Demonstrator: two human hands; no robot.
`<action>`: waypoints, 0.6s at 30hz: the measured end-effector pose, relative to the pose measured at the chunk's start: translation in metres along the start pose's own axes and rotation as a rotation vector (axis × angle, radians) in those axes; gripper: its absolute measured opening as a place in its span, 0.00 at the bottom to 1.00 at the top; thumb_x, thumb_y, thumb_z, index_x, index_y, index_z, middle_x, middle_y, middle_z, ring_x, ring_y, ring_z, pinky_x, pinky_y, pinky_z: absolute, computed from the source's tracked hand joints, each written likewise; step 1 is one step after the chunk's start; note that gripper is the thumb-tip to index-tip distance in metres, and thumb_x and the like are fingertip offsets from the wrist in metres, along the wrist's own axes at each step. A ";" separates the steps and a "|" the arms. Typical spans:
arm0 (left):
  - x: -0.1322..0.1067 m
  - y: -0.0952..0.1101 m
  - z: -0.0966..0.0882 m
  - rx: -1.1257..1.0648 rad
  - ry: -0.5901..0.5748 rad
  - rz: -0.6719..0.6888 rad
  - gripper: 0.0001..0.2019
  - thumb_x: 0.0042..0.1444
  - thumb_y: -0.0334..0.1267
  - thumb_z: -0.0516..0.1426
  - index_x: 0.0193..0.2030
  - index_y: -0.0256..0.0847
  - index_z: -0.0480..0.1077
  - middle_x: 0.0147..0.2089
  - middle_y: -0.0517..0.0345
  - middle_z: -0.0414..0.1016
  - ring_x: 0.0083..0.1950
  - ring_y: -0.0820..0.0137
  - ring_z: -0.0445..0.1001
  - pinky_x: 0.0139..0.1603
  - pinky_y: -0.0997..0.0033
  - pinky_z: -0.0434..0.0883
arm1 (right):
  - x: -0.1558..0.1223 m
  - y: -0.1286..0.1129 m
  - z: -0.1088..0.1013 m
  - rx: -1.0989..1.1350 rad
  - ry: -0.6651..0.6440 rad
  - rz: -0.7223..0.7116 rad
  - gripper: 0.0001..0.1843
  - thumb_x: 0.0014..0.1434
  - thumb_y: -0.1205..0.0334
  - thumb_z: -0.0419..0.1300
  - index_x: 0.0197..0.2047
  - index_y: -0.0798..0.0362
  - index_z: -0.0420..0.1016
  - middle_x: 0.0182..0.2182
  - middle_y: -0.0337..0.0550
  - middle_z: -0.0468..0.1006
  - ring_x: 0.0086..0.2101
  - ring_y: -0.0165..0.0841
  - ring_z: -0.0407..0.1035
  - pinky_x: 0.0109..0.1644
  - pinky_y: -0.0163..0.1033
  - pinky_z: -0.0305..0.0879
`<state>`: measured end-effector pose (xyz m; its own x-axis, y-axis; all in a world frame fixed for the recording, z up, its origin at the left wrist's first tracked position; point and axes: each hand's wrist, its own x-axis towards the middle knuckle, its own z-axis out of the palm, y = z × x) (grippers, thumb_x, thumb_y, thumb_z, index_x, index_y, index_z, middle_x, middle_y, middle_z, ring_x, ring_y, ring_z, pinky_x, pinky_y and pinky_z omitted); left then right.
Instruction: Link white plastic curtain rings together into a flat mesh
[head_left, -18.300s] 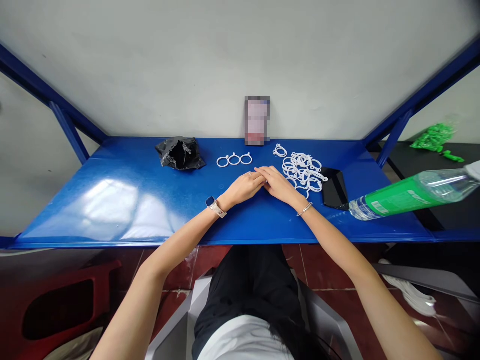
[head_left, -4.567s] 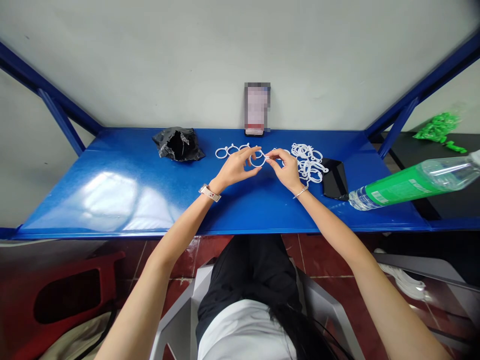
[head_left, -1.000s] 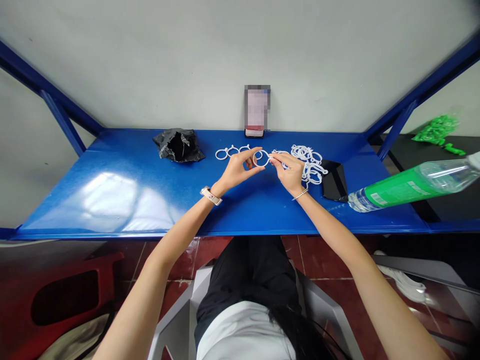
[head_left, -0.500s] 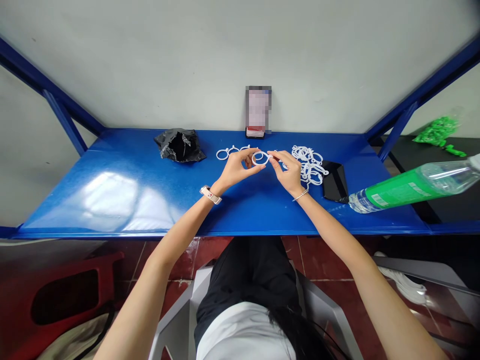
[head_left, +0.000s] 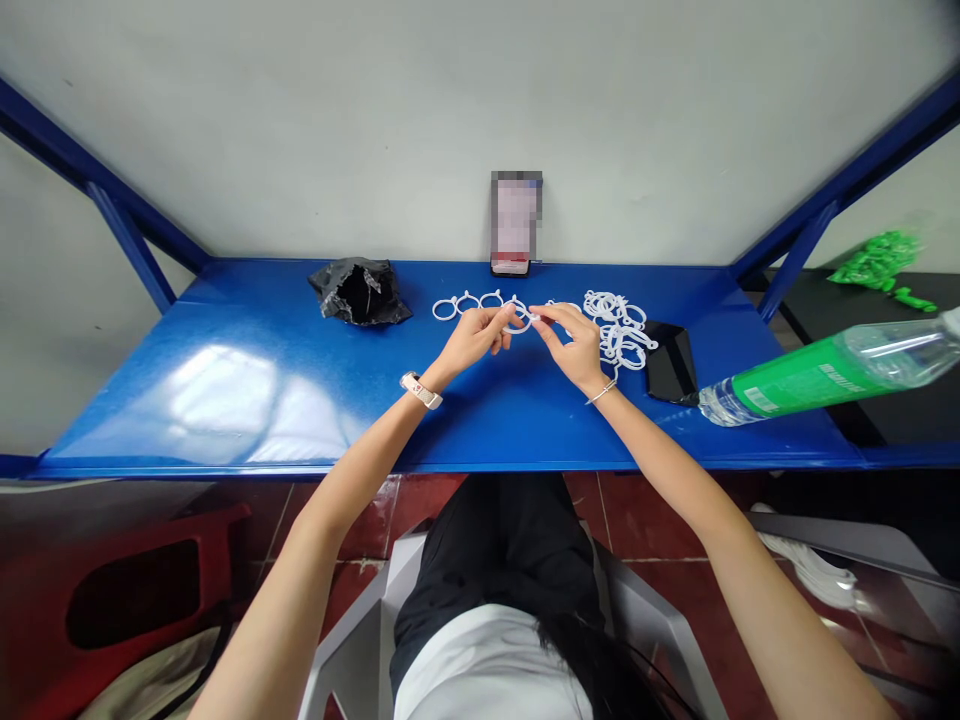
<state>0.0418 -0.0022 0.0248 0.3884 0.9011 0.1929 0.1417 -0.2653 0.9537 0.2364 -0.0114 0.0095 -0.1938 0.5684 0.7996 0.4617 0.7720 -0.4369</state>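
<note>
White ring (head_left: 519, 332) pinched from 2 sides
Left hand (head_left: 471, 342) pinches its left rim; right hand (head_left: 576, 342), its right end; ring pile (head_left: 619, 332) nearby

A white top (head_left: 487, 665) and black trousers (head_left: 491, 560), bottom centre; pale-banded watch (head_left: 421, 390), left wrist; thin silvery bracelet (head_left: 601, 390), right wrist.

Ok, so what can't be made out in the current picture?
Head view, all items:
Upright rectangular phone: screen blurred by pixelation.
Crumpled black plastic bag: inside lost in dark shadow.
Held white plastic ring: parts hidden by the left hand and right hand.
Tangled pile of white plastic rings: overlap prevents counting.
Clear green-labelled plastic bottle: cap end cut by right edge.
</note>
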 end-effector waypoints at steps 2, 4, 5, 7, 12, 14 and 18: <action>0.000 0.000 -0.001 -0.005 0.008 -0.005 0.32 0.62 0.68 0.51 0.37 0.35 0.76 0.21 0.59 0.70 0.20 0.77 0.65 0.25 0.74 0.64 | 0.000 0.000 0.000 0.007 -0.012 0.012 0.09 0.68 0.59 0.60 0.47 0.49 0.81 0.37 0.44 0.84 0.34 0.34 0.77 0.41 0.41 0.75; 0.001 0.001 -0.001 -0.014 0.017 -0.002 0.32 0.62 0.67 0.51 0.36 0.35 0.75 0.20 0.60 0.70 0.19 0.77 0.64 0.23 0.74 0.62 | 0.000 0.000 0.000 0.004 -0.031 0.029 0.09 0.68 0.57 0.60 0.46 0.49 0.80 0.36 0.43 0.83 0.34 0.34 0.77 0.41 0.42 0.76; 0.001 0.001 -0.001 -0.019 0.021 0.003 0.32 0.62 0.67 0.52 0.37 0.35 0.75 0.20 0.60 0.70 0.18 0.77 0.63 0.22 0.75 0.61 | 0.000 0.000 0.000 0.000 -0.040 0.038 0.10 0.68 0.56 0.60 0.45 0.48 0.80 0.36 0.44 0.83 0.34 0.34 0.77 0.42 0.42 0.76; 0.001 0.001 -0.002 -0.028 0.025 0.011 0.31 0.62 0.67 0.52 0.37 0.36 0.75 0.20 0.61 0.69 0.17 0.78 0.61 0.20 0.75 0.60 | 0.000 0.000 0.001 -0.007 -0.051 0.051 0.10 0.68 0.55 0.60 0.45 0.48 0.80 0.36 0.44 0.83 0.34 0.34 0.77 0.42 0.42 0.76; 0.001 0.003 -0.002 -0.029 0.028 0.018 0.31 0.62 0.66 0.52 0.43 0.35 0.75 0.20 0.62 0.69 0.17 0.79 0.60 0.20 0.76 0.60 | -0.001 0.000 0.002 0.015 -0.044 0.033 0.09 0.67 0.56 0.61 0.45 0.49 0.80 0.36 0.43 0.83 0.33 0.34 0.76 0.42 0.41 0.75; 0.000 0.003 -0.002 -0.023 0.028 0.022 0.31 0.63 0.65 0.53 0.48 0.35 0.75 0.21 0.62 0.69 0.18 0.78 0.61 0.21 0.76 0.61 | -0.001 0.001 0.002 0.017 -0.039 0.042 0.09 0.68 0.56 0.60 0.44 0.49 0.80 0.36 0.43 0.83 0.34 0.34 0.76 0.42 0.41 0.75; -0.002 0.004 -0.002 0.004 0.011 0.055 0.31 0.61 0.61 0.58 0.60 0.37 0.70 0.25 0.62 0.70 0.24 0.75 0.68 0.26 0.76 0.66 | -0.001 0.002 0.002 -0.011 -0.018 0.085 0.10 0.68 0.53 0.60 0.41 0.49 0.79 0.37 0.44 0.83 0.35 0.35 0.77 0.42 0.42 0.76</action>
<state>0.0399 -0.0041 0.0283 0.3859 0.8887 0.2477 0.1243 -0.3161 0.9405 0.2361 -0.0098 0.0071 -0.1687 0.6369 0.7522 0.4868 0.7175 -0.4983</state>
